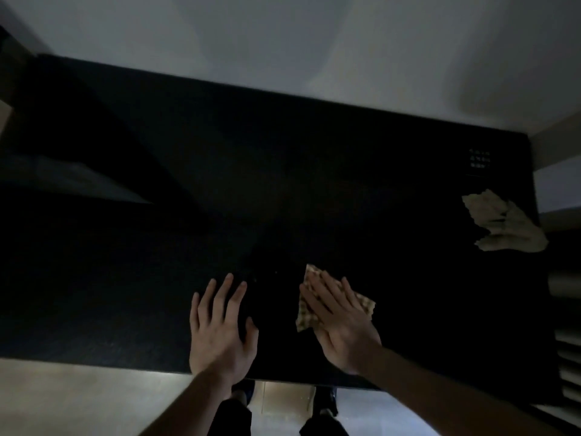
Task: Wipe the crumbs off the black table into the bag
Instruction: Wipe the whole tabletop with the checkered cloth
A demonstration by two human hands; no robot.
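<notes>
A checked cloth (336,302) is lying flat on the black table (283,184) near its front edge. A crumpled pale bag (506,223), possibly paper, is sitting at the table's right edge.

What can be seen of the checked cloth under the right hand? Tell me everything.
The checked cloth looks like thin woven fabric in a tan and pale check. It lies flat on the black table near its front edge. The right hand presses on it with straight fingers, covering its middle; corners stick out beyond the hand.
</notes>
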